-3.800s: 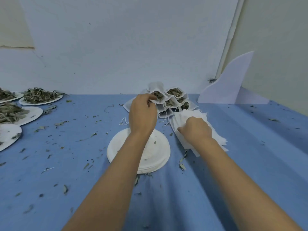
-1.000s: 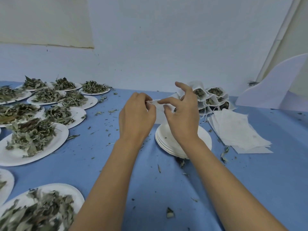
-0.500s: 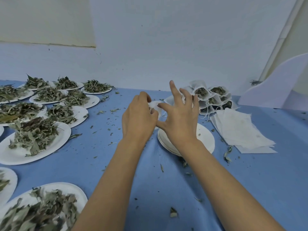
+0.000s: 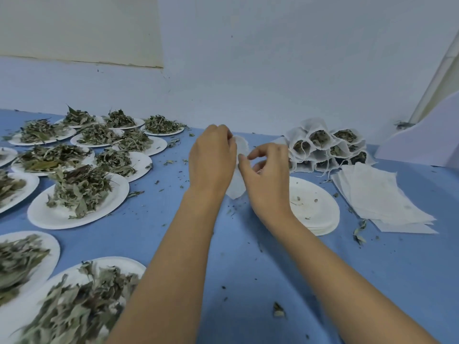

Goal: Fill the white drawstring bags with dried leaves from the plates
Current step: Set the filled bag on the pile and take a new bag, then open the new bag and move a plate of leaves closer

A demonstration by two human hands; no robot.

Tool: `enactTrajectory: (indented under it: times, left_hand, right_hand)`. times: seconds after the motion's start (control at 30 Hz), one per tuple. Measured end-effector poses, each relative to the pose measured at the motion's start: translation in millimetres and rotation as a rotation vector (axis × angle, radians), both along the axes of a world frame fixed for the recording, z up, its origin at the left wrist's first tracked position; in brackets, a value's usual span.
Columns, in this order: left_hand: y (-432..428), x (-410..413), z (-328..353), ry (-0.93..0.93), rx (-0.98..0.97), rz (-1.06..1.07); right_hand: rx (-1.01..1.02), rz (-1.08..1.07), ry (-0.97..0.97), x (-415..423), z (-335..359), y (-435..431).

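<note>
above the desk's middle, the left hand and right hand both pinch a flat white drawstring bag; plates heaped with dried leaves crowd the desk's left edge.

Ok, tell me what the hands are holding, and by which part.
One white drawstring bag: the left hand grips its upper edge, the right hand pinches it just beside; the bottom hangs free.
</note>
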State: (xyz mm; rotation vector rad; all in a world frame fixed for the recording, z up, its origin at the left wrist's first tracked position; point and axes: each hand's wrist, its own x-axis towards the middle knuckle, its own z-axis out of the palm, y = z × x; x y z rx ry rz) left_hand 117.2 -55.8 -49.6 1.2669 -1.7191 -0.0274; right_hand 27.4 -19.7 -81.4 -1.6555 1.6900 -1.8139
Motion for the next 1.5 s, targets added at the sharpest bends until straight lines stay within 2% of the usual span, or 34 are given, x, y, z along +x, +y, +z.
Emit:
enactTrajectory:
  times: [0.07,0.13,0.23,0.37,0.57,0.87,1.07,1.3,1.5]
  left_hand:
    - [-7.5,16.6,13.8,-0.012,-0.025,0.025]
    - [-14.2,36.3,22.0,-0.019,-0.041,0.054]
    - [-21.7,63.8,24.8,-0.003,-0.055,0.077]
    - [-30.7,88.5,24.0,0.034,-0.066,0.110]
    - [-37.6,96.0,19.0,0.087,-0.091,0.128]
    - [-39.3,82.2,18.8,0.107,-0.081,0.113]
    - [-38.1,69.5,18.4,0.100,-0.052,0.061]
    - [-34.8,50.5,24.8,0.105,-0.083,0.058]
    - [-33.0,23.0,32.0,0.202,-0.062,0.061]
  right_hand:
    - [0.214,0.201,-0.183,14.7,0.4,2.4]
    - [0.562,0.521,-0.195,32.7,-1.3,6.2]
    - [0.900,0.832,0.014,57.3,-3.8,13.5]
    - [1.085,0.946,0.234,82.4,1.0,20.3]
    - [1.102,0.911,0.347,96.4,0.2,21.4]
    - [1.009,0.551,0.204,50.7,0.1,-2.8]
    - [1.068,0.480,0.276,10.2,5.8,-6.6]
    - [1.009,0.439,0.171,-15.5,12.5,-2.1]
    - [0.898,0.211,0.104,-81.8,32.6,4.2]
